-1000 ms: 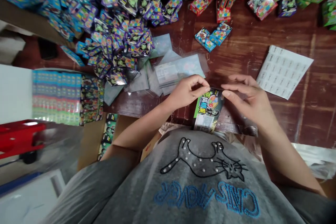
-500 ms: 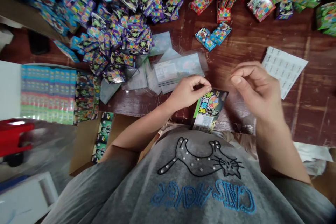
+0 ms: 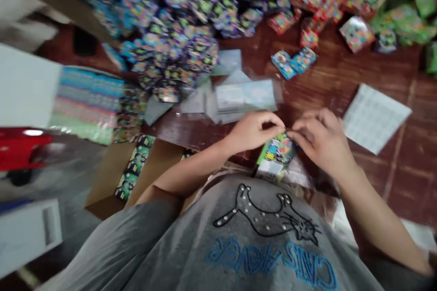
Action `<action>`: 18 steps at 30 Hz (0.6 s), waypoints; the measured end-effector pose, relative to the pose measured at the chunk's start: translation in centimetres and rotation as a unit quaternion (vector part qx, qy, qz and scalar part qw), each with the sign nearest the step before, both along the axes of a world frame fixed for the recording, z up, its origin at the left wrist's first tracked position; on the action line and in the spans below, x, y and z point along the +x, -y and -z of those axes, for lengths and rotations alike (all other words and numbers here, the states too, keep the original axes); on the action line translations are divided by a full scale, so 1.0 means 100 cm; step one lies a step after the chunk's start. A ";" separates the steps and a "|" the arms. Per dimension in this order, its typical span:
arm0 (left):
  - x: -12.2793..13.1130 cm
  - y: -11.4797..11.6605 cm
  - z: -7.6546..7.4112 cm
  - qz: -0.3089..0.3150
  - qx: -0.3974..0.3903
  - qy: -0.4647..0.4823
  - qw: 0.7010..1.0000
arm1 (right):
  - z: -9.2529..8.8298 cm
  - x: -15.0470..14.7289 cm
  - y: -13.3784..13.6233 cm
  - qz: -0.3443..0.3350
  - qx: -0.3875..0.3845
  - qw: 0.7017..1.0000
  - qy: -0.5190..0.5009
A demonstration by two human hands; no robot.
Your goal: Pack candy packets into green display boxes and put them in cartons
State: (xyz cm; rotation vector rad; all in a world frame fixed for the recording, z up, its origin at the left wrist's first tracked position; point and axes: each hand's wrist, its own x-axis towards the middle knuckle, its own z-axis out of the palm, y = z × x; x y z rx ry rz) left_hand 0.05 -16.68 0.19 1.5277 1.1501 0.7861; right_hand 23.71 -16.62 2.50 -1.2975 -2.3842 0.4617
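A black-and-green printed candy packet [image 3: 276, 152], flat like a card, hangs just above the table's front edge, close to my shirt. My left hand [image 3: 257, 129] pinches its top edge between thumb and forefinger. At its top right corner is my right hand [image 3: 317, 138], fingertips closed together and almost meeting the left ones. Blur and the fingers hide exactly what the right fingertips grip. Behind my left hand lie flat clear plastic sleeves [image 3: 244, 95] with printed cards in them.
Piled small boxes fill the back: blue, purple [image 3: 201, 50], red [image 3: 309, 36] and green [image 3: 403, 27]. Two blue boxes [image 3: 294, 61] lie apart from them. A white label sheet [image 3: 377, 118] is at right. An open carton [image 3: 109, 170] stands below the table's left front edge.
My right hand has come left and down to the packet's corner, its fingers now beside the left ones. My left hand keeps its pinch. The whole view has shifted and blurred.
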 end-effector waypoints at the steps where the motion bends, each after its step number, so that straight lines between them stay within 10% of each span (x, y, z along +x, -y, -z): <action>1: 0.000 0.003 -0.002 0.000 -0.009 -0.002 1.000 | 0.000 0.003 0.002 -0.024 0.009 0.999 0.024; 8: -0.026 0.024 0.011 -0.036 -0.061 0.137 0.988 | 0.030 0.010 -0.055 -0.176 -0.174 0.969 -0.011; 14: -0.056 0.078 0.045 -0.209 -0.030 0.202 0.956 | 0.020 -0.079 -0.089 -0.199 -0.335 0.921 0.008; 18: -0.093 0.108 0.034 -0.310 0.051 0.140 0.939 | 0.001 -0.155 -0.091 -0.239 -0.403 0.883 -0.025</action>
